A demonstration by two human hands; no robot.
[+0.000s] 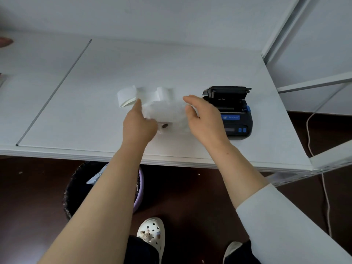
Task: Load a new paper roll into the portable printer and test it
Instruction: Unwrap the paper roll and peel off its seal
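Observation:
The black portable printer point(233, 115) with blue buttons sits on the white table point(95, 115), its lid tipped up and the paper bay exposed. Just left of it lies a clear plastic wrapper point(167, 111) holding a white paper roll whose brown core point(164, 126) shows. My left hand point(140, 122) grips the wrapper's left side, thumb pointing up. My right hand point(203, 117) is at the wrapper's right edge with fingers loosely spread, between the wrapper and the printer. A loose curl of white paper point(125, 96) lies behind my left hand.
A white metal shelf frame point(282, 35) rises at the table's right end, and a white cable point(309, 134) hangs beside it. Under the table's front edge stands a dark-lined bin point(80, 187). A seam point(55, 92) runs across the table on the left.

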